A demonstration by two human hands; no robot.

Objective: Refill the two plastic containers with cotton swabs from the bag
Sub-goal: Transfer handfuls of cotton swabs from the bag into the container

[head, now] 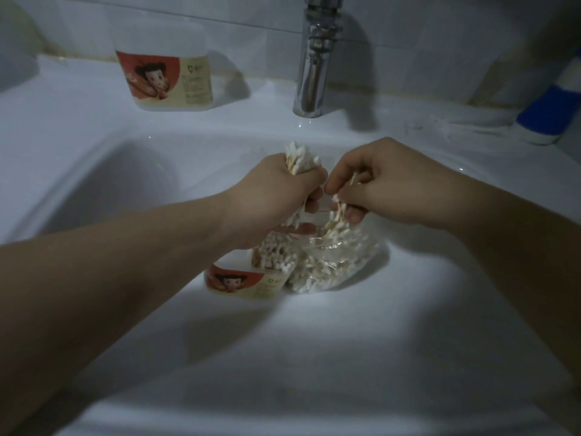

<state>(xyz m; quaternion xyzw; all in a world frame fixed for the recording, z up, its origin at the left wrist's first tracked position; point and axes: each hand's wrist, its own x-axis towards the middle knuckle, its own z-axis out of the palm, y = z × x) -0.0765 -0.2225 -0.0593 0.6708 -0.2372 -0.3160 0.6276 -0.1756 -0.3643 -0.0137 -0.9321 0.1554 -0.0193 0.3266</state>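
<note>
- The left hand [276, 196] is clenched round a thick bundle of white-tipped cotton swabs [298, 157]. Their tips fan out above the fist.
- The right hand [386, 180] pinches a smaller cluster of swabs [338, 212] between thumb and fingers, close beside the left hand.
- Directly under both hands lies a crumpled clear plastic bag [336, 262], partly filled with swabs.
- Against the bag's left side stands a round plastic container with a red cartoon label [248, 281], with swabs packed upright inside.
- Bag and container both rest in the basin of a white ceramic sink [125, 184].
- A second container with the same label [166, 80] stands on the sink's back ledge, well apart.
- A chrome tap [312, 64] rises behind the hands.
- A blue-and-white object [550, 102] sits at the far right; I cannot tell what it is.
</note>
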